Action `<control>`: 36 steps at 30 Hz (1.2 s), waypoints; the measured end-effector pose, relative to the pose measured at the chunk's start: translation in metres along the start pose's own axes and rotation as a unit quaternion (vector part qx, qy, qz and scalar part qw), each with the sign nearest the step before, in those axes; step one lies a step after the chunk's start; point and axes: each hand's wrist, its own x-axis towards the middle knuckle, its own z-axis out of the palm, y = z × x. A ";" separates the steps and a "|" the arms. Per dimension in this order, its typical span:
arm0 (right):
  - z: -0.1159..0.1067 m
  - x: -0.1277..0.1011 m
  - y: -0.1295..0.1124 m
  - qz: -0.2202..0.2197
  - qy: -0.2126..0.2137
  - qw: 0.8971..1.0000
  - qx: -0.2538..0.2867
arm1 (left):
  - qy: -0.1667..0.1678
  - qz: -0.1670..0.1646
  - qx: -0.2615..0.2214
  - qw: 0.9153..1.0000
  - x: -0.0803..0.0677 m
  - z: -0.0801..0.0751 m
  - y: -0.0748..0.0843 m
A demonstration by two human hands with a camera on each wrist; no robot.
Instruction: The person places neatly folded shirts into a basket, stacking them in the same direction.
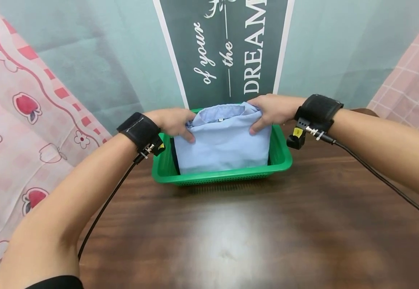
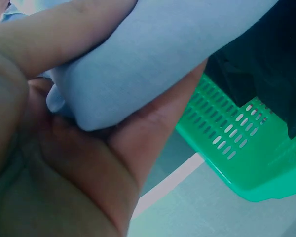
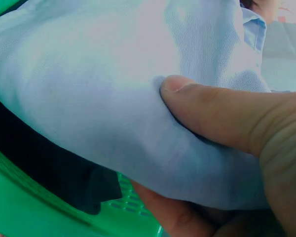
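Note:
A folded light blue collared shirt (image 1: 224,140) stands tilted in a green plastic basket (image 1: 281,158), its collar at the top. My left hand (image 1: 175,123) grips the shirt's upper left corner, thumb in front and fingers behind. On the opposite corner, my right hand (image 1: 276,110) pinches the cloth the same way. In the right wrist view, the thumb presses the front of the shirt (image 3: 89,98) while fingers show beneath its edge. Dark folded cloth (image 2: 271,64) lies in the basket under and behind the shirt.
The basket stands at the back of a brown wooden table (image 1: 231,233), close to a blue-green curtain (image 1: 104,60) with printed lettering. A pink patterned curtain (image 1: 25,132) hangs at the left, a pink checked one (image 1: 408,80) at the right. Black cables (image 1: 386,176) trail from both wrists.

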 end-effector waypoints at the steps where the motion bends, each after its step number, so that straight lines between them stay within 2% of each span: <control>1: 0.001 0.001 0.002 0.003 0.003 1.000 0.004 | -0.007 -0.004 -0.004 1.000 0.002 -0.001 -0.001; 8: 0.008 0.003 0.015 0.041 0.016 0.999 0.032 | -0.064 -0.029 -0.036 0.997 0.013 -0.003 -0.008; 14: 0.012 0.009 0.025 0.051 0.004 0.997 0.052 | -0.090 -0.035 -0.052 0.994 0.025 -0.004 -0.012; 18: 0.010 0.019 0.031 0.045 -0.015 0.997 0.056 | -0.100 -0.037 -0.060 0.993 0.034 -0.004 -0.018; 23: 0.011 0.033 0.034 0.033 -0.059 0.995 0.068 | -0.112 -0.043 -0.057 0.991 0.044 -0.001 -0.029; 29: 0.019 0.049 0.037 0.064 -0.107 0.987 0.097 | -0.131 -0.039 -0.049 0.989 0.055 0.006 -0.038; 32: 0.021 0.052 0.038 0.073 -0.115 0.987 0.082 | -0.135 -0.042 -0.053 0.988 0.060 0.009 -0.039; 36: 0.021 0.055 0.041 0.057 -0.109 0.992 0.024 | -0.140 -0.042 -0.055 0.988 0.066 0.011 -0.042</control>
